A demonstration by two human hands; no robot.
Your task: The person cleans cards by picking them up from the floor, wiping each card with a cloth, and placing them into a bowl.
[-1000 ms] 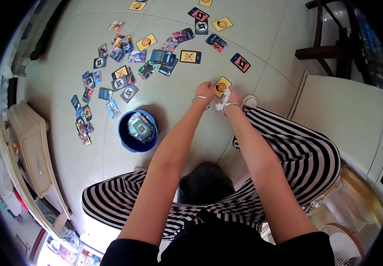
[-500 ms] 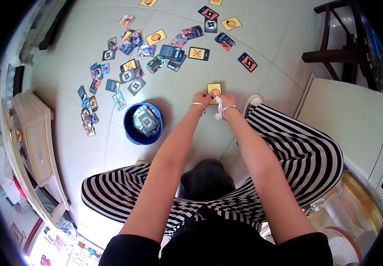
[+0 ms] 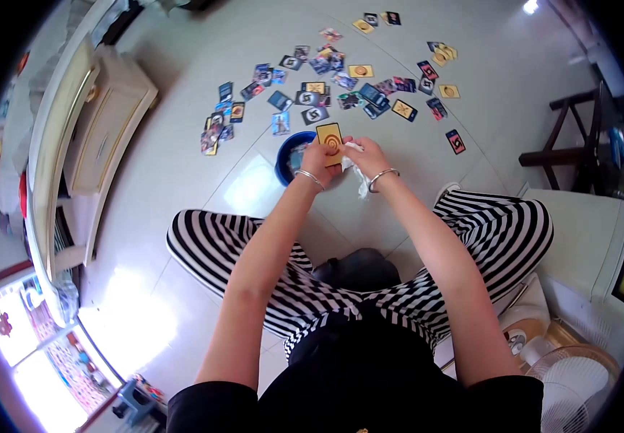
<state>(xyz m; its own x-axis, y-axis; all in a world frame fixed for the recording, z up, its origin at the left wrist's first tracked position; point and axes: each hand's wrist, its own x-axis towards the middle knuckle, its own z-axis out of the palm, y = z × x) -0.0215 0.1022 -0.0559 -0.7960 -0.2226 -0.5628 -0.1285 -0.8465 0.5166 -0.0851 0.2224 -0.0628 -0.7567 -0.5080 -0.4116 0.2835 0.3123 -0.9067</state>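
Note:
My left hand (image 3: 317, 162) is closed on a yellow trading card (image 3: 330, 134) with an orange spiral and a dark border. Crumpled in my right hand (image 3: 370, 157) is a white tissue (image 3: 360, 177), its loose end hanging below the fingers. The right fingertips are at the card's right edge; whether they press on it I cannot tell. Just beyond and left of my left hand is a blue bucket (image 3: 281, 164), partly hidden by the hand and card. Some cards (image 3: 297, 158) show inside it.
Many loose cards (image 3: 315, 115) lie scattered over the tiled floor ahead. A dark wooden stool (image 3: 559, 157) stands at the right, near a pale cabinet (image 3: 579, 224). At the left is a cream drawer unit (image 3: 110, 130). A fan (image 3: 574, 382) is at the lower right.
The view has turned, so the floor things sit farther right. Both hands have brought the spiral card from the floor spot right of the bucket to beside the bucket's rim.

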